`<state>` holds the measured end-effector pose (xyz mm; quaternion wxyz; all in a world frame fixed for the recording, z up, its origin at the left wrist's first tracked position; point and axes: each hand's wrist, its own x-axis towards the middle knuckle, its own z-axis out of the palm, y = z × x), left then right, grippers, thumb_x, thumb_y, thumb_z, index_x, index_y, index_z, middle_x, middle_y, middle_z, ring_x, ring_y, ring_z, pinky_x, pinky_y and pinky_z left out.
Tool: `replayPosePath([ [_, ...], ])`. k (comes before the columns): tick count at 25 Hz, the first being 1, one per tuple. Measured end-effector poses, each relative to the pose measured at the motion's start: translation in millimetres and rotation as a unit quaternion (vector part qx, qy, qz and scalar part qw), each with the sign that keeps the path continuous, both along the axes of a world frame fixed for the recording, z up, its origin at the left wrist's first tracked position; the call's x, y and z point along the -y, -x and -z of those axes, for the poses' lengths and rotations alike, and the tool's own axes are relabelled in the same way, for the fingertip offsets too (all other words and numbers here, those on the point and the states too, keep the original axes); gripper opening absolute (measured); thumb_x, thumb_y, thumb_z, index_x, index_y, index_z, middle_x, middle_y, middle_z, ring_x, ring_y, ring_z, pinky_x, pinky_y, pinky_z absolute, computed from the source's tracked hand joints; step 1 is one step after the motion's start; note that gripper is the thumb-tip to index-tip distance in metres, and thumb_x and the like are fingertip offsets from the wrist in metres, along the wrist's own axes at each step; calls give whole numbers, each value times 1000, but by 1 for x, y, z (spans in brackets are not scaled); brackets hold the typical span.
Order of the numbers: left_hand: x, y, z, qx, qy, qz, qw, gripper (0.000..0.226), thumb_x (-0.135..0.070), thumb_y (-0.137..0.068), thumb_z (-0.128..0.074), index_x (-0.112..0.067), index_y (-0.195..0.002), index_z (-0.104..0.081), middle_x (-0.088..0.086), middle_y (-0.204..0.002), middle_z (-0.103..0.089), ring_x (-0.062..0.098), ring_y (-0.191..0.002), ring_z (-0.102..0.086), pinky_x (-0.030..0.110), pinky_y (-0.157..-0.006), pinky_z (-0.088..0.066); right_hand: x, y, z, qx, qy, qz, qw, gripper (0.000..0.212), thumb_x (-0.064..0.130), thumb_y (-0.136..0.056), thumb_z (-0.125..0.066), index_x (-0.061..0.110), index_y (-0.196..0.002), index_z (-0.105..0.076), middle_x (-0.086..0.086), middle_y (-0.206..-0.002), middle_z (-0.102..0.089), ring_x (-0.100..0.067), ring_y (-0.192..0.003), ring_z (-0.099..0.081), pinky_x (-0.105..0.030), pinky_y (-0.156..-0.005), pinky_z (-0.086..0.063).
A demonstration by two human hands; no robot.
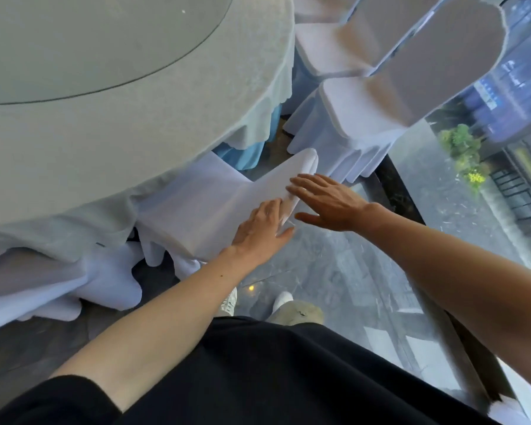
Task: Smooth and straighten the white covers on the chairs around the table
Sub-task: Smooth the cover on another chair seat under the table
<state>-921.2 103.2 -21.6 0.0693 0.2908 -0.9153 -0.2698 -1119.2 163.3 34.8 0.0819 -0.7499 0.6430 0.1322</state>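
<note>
- The chair cover being worked sits at the surface's near edge.
- The left hand lies flat on its back; the right hand is spread, fingertips touching.
- The far covers look smooth; the left skirt looks rumpled and probably remains.

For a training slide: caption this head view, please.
Left hand and right hand rest on a white chair cover beside the draped round table.

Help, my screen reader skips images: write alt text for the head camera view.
A person's left hand and right hand rest flat on the back of a white-covered chair pushed up to a round table. More white-covered chairs stand beyond it.
</note>
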Motion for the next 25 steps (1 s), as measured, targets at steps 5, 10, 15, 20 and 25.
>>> replayPosePath([
  [5,-12,26,-5,97,47,-101,989,38,-16,-97,-51,-7,-130,-36,13,-123,-55,28,-106,-60,34,-80,-49,38,29,8,24,-5,-139,990,49,41,-95,-50,8,-131,-52,-16,-130,-58,-35,-122,-53,-48,-109,-36],
  [10,-21,21,-19,185,51,-128,973,24,-15,-96,-48,-6,-117,-42,15,-111,-63,33,-95,-65,40,-71,-47,54,29,14,15,-14,-242,970,39,48,-97,-41,12,-109,-54,-9,-100,-63,-31,-91,-62,-43,-91,-47],
  [15,-35,-27,-23,191,-31,-138,971,27,-17,-96,-45,-3,-118,-43,16,-113,-60,37,-98,-62,41,-72,-46,40,-13,28,55,26,-309,949,34,40,-96,-39,8,-99,-51,-10,-88,-59,-34,-74,-62,-41,-63,-49],
  [20,-66,-132,-12,180,-62,-130,973,28,-22,-95,-51,-14,-121,-42,2,-117,-57,29,-100,-60,38,-72,-44,-2,-109,46,107,70,-334,934,31,41,-95,-52,11,-97,-46,-8,-83,-57,-31,-58,-59,-37,-45,-41],
  [25,-74,-242,-6,135,-26,-92,986,38,-16,-88,-58,-15,-125,-46,2,-117,-59,26,-103,-58,42,-81,-46,-30,-214,56,172,124,-290,933,31,40,-93,-55,12,-92,-42,-7,-74,-55,-30,-48,-53,-33,-39,-37],
])
